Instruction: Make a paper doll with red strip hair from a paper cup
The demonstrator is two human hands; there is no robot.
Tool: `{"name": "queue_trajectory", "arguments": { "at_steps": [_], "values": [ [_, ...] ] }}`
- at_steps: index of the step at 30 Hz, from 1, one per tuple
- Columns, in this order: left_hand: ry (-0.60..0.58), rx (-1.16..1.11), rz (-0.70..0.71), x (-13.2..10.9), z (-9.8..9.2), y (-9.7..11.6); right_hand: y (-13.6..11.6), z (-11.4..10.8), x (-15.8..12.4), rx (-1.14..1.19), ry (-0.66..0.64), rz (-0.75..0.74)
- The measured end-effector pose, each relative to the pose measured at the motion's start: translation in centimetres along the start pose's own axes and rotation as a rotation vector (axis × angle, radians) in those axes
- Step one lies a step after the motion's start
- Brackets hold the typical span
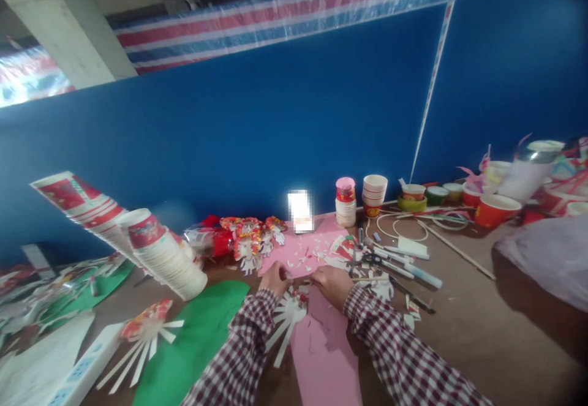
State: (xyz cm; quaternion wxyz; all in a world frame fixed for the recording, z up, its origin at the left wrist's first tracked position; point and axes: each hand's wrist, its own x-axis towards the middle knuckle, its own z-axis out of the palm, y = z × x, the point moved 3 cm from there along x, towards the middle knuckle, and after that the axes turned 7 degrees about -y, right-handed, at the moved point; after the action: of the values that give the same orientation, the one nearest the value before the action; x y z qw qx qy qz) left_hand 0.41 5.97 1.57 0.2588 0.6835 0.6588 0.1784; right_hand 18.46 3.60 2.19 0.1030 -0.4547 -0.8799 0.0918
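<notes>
Now left hand and right hand curl close, any pinch unclear, white strip-fringed paper piece just nearer, presumably for easy reach.

A white, pixelated patch glares amid soft blur and stretched edges.

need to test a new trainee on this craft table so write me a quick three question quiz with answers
1. True or false: the green sheet is nearer the left hand than the right hand.
2. How is the white paper piece by the left hand cut? A: plain square; B: strips fanning out; C: closed ring.
3. Fill in: the pens lie to the ____ of the right hand.

Key: 1. True; 2. B; 3. right.
</notes>
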Motion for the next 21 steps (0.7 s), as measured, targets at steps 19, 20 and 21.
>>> {"name": "queue_trajectory", "arguments": {
  "at_steps": [19,20,21],
  "values": [
    [0.267,-0.214,0.525,-8.3,-3.2,4.7,-0.1,0.4,0.3,0.059,-0.007,-0.026],
    [0.275,-0.209,0.531,-8.6,-3.3,4.9,-0.1,0.5,0.3,0.064,-0.004,-0.03],
    [0.28,-0.202,0.534,-8.8,-3.4,5.1,-0.1,0.5,0.3,0.068,0.001,-0.032]
  ]
}}
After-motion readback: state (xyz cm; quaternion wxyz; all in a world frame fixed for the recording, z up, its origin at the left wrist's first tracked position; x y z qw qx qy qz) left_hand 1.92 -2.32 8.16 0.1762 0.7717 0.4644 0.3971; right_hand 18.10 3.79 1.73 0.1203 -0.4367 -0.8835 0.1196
